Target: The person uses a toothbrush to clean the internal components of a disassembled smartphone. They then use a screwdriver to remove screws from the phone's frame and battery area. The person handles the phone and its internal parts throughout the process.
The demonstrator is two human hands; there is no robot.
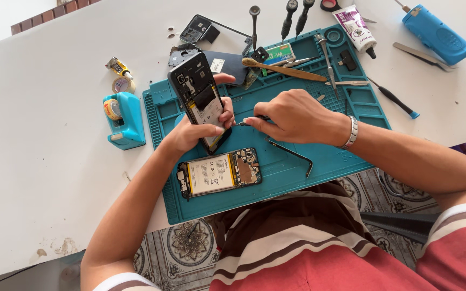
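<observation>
My left hand (198, 126) holds an opened black phone (198, 97) upright and tilted, its back off and its white battery showing. My right hand (292, 116) grips a thin dark tool (249, 122) whose tip points at the phone's right edge, close to my left thumb. A second opened phone (219, 172) lies flat on the teal work mat (297, 167), just below my left hand, with battery and circuit board exposed. A metal band sits on my right wrist.
Bent tweezers (292, 154) lie on the mat under my right hand. A toothbrush (281, 69), screwdrivers (289, 16), a phone frame (203, 29), a glue tube (357, 29) and a blue device (438, 35) lie at the back. A teal tape dispenser (124, 119) stands to the left.
</observation>
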